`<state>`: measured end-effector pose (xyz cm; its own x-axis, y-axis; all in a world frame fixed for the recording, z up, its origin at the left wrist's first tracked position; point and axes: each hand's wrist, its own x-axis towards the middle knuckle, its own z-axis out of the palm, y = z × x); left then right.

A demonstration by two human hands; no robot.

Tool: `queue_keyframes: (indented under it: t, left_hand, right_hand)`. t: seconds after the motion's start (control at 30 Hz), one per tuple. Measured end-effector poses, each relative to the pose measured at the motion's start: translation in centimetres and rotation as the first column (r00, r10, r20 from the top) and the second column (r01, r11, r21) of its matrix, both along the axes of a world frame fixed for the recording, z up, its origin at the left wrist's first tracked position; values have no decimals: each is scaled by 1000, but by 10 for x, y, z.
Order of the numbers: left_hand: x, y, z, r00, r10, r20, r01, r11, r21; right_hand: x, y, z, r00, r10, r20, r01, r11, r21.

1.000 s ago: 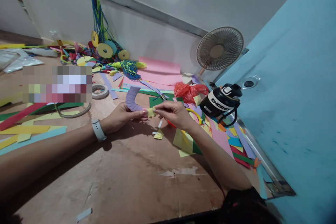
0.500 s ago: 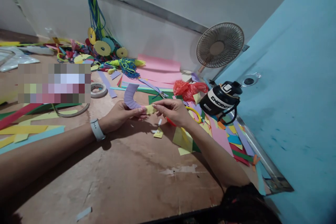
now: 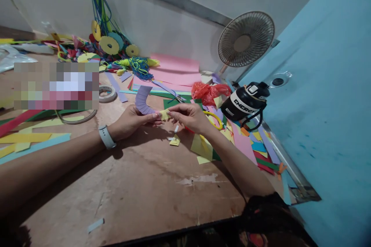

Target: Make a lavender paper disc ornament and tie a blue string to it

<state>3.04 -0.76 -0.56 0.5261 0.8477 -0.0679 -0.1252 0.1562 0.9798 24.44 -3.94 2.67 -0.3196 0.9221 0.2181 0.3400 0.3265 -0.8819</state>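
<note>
Between my hands, above the wooden table [image 3: 139, 185], is a curved purple paper strip [image 3: 142, 100] with creases across it. A small yellow paper piece [image 3: 165, 115] sits at its right end. My left hand [image 3: 136, 120] pinches the purple strip near that end, thumb on top. My right hand [image 3: 191, 117] holds the yellow piece between thumb and fingers. Just below them lie a folded yellow scrap [image 3: 174, 140] and small white bits. Scissors [image 3: 180, 99] rest behind my hands. Yellow-and-red handles [image 3: 214, 119] show partly behind my right hand.
A tape roll [image 3: 107, 94] lies left, near coloured paper strips [image 3: 31, 138]. Behind are corded paper discs [image 3: 109, 45] and pink sheets [image 3: 174, 65]. To the right stand a black bottle [image 3: 242, 102] and a fan [image 3: 246, 38], with a red plastic bag [image 3: 207, 92] and paper scraps.
The camera view has shifted slightly, so most things appear a little higher. Both hands keep their pinch on the paper, with hardly any movement between them.
</note>
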Motion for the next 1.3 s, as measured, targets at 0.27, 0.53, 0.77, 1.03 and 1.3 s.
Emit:
queue_keyframes:
  t: [0.27, 0.53, 0.77, 1.03, 1.3]
  left_hand:
    - [0, -1, 1, 998, 21, -63, -16, 998, 66]
    - [2, 3, 2, 993, 109, 49, -106, 992, -62]
    - [3, 4, -1, 988, 59, 141, -47, 995, -87]
    - [2, 4, -6, 983, 12, 185, -2, 999, -50]
    - [3, 2, -3, 988, 38, 148, -32, 999, -42]
  right_hand:
    - [-3, 1, -3, 998, -35, 46, 34, 999, 18]
    - [9, -25, 48, 657, 276, 701, -218, 960, -173]
    - [-13, -30, 22, 439, 220, 871, -260, 959, -112]
    - [19, -12, 35, 736, 417, 533, -332, 909, -253]
    - [25, 15, 4, 977, 23, -210, -95, 936, -340]
